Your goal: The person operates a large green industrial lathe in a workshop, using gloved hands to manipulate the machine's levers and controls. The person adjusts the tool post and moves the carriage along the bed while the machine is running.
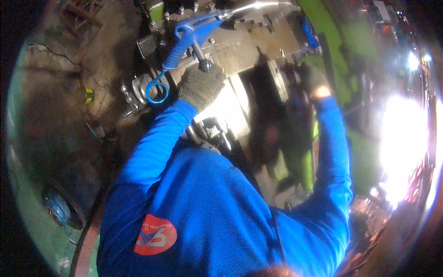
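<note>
My left hand [200,85], in a dark knitted glove, is closed at the knobbed end of a short metal lever [198,51] on the machine. Just beyond it a blue air blow gun [194,34] with a long thin nozzle rests on the machine top. Its blue coiled hose [157,92] hangs beside my left wrist. On the other side, my right hand [315,81] reaches to a dark part next to the green machine body. That hand is dim and blurred, so its fingers and anything in them cannot be made out.
A bolted metal slide [240,46] spans the far side, with a bright steel block [233,108] nearer me. Green machine panels [330,27] stand at the right. Metal shavings [376,221] lie at the lower right. A small yellow-green can [88,96] sits at the left.
</note>
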A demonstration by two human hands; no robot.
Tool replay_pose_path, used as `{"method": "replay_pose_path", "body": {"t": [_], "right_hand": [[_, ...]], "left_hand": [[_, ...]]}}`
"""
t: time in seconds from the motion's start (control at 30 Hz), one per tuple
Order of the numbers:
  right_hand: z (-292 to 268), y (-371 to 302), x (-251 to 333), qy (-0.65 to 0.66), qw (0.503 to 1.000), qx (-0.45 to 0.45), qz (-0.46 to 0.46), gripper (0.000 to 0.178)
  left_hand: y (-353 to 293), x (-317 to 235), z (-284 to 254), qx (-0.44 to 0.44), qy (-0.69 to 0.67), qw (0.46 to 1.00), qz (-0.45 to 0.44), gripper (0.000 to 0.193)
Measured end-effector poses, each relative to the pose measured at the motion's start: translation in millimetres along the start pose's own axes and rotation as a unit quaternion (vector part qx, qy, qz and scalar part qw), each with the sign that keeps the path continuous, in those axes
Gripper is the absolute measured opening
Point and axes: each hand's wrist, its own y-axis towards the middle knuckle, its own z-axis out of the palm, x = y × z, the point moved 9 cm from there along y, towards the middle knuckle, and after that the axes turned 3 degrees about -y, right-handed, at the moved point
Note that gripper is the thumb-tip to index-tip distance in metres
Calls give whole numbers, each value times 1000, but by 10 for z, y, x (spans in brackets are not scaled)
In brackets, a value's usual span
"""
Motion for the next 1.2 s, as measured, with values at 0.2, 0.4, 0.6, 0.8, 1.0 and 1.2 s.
{"method": "replay_pose_path", "body": {"t": [0.2,0.4,0.6,0.8,1.0,1.2], "right_hand": [[-348,-21,549,-151,979,7,-133,29],[125,152,101,-11,1000,-18,1,37],[604,-438,514,910,403,98,-2,29],[204,-1175,745,801,573,-146,97,38],[-406,-1803,96,279,817,-476,167,29],[52,-2116,-505,179,882,-326,288,26]], "left_hand": [[-43,14,37,-31,25,999,26,26],[-15,-71,57,-14,55,996,62,29],[-4,-128,-130,-48,54,997,30,27],[130,-189,26,-35,108,991,76,27],[766,-826,-447,9,49,999,-6,39],[1585,-1913,-607,174,119,977,-16,73]]}}
